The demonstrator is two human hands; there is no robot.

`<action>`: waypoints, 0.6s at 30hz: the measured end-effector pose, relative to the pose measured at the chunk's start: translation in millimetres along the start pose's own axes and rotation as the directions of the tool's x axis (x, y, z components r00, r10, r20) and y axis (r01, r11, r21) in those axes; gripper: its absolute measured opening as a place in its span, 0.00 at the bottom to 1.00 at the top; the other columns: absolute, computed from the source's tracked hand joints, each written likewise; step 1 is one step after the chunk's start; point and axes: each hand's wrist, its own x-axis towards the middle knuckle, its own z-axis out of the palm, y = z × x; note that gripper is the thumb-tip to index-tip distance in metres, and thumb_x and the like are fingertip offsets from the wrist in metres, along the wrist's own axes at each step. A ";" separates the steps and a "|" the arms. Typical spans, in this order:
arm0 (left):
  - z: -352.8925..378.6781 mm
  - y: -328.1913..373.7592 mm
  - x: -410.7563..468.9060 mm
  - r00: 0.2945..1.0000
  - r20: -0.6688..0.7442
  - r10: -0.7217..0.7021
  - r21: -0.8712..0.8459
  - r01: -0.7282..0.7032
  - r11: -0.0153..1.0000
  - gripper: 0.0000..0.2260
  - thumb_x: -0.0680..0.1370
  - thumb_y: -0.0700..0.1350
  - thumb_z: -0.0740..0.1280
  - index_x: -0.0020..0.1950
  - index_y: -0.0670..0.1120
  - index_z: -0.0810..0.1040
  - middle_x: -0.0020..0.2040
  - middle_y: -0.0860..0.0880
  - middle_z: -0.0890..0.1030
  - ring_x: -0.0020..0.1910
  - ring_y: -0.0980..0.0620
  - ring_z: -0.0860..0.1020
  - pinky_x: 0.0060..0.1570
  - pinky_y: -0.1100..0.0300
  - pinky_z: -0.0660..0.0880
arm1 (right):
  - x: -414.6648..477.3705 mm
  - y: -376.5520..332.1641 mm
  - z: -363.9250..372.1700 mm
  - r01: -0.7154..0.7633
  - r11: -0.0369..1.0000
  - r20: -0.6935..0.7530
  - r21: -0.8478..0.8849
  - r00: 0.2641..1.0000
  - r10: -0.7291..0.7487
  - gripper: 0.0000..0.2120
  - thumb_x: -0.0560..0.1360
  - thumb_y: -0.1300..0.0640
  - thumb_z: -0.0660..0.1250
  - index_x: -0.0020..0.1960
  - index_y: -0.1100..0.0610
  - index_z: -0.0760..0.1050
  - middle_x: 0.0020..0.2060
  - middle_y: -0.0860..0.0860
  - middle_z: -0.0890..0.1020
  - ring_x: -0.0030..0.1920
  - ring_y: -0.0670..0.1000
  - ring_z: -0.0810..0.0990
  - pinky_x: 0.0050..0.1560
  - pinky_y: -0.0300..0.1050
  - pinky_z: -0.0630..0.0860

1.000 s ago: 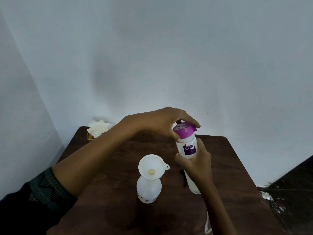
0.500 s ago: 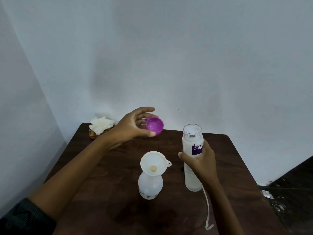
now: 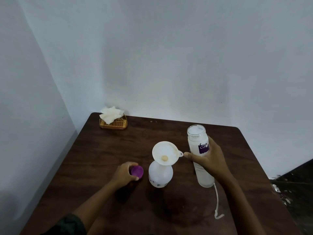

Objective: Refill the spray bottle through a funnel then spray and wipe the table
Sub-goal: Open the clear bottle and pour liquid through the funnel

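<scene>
Dark wooden table (image 3: 105, 150) set in a pale-walled corner: the spray bottle (image 3: 160, 175) stands upright near the middle, a white funnel (image 3: 165, 153) seated in its neck, mouth open to the ceiling. Just right of it, my right hand (image 3: 210, 160) wraps the uncapped refill bottle (image 3: 199, 145), thumb pointing at the funnel's rim; this bottle's long axis is upright, its open mouth higher than the funnel and a little to the far right. My judgement is that the pour means tipping the mouth leftward over the funnel, and the right hand is the nearer one. To the bottle's left, my left hand (image 3: 124, 173) pinches the purple cap (image 3: 137, 171) low at the tabletop. At the far left corner sits a gold napkin holder (image 3: 113, 123); a white tube (image 3: 216, 202) trails near the right edge.
</scene>
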 end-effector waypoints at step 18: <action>-28.5 116.2 -34.3 0.897 -0.015 0.442 0.083 -0.439 0.894 0.50 0.55 0.74 0.65 0.71 0.68 0.43 0.76 0.56 0.55 0.75 0.55 0.52 0.72 0.44 0.33 | 2.1 4.1 -3.9 -0.010 0.986 0.171 -0.164 0.985 0.038 0.24 0.62 0.48 0.77 0.53 0.48 0.69 0.43 0.39 0.78 0.43 0.41 0.79 0.39 0.25 0.73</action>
